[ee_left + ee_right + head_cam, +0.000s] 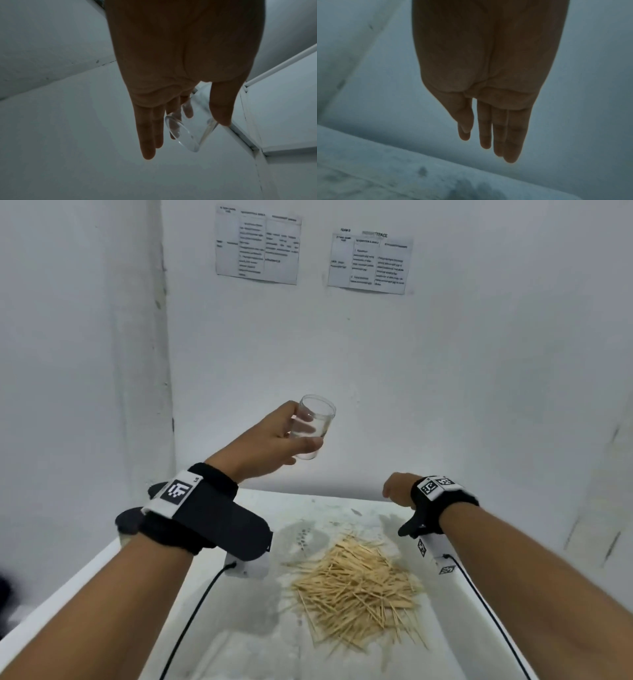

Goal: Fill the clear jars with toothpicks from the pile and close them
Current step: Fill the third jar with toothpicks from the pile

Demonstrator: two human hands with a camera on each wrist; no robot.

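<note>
My left hand [291, 436] is raised above the far side of the table and grips an empty clear jar [317, 419], thumb on one side and fingers wrapped round the other. In the left wrist view the clear jar [193, 142] sits between the thumb and the fingers of my left hand [187, 125]. A pile of wooden toothpicks [356, 587] lies on the white table [239, 628]. Beyond the pile, near the table's far edge, my right hand [397, 489] hangs empty; its fingers [498, 135] are straight and relaxed. A faint round clear shape with small dots [301, 537] lies left of the pile.
White walls close in the table at the back and left. Two printed sheets [258, 244] hang on the back wall. Black cables [191, 621] run from both wrist cameras toward me along the table.
</note>
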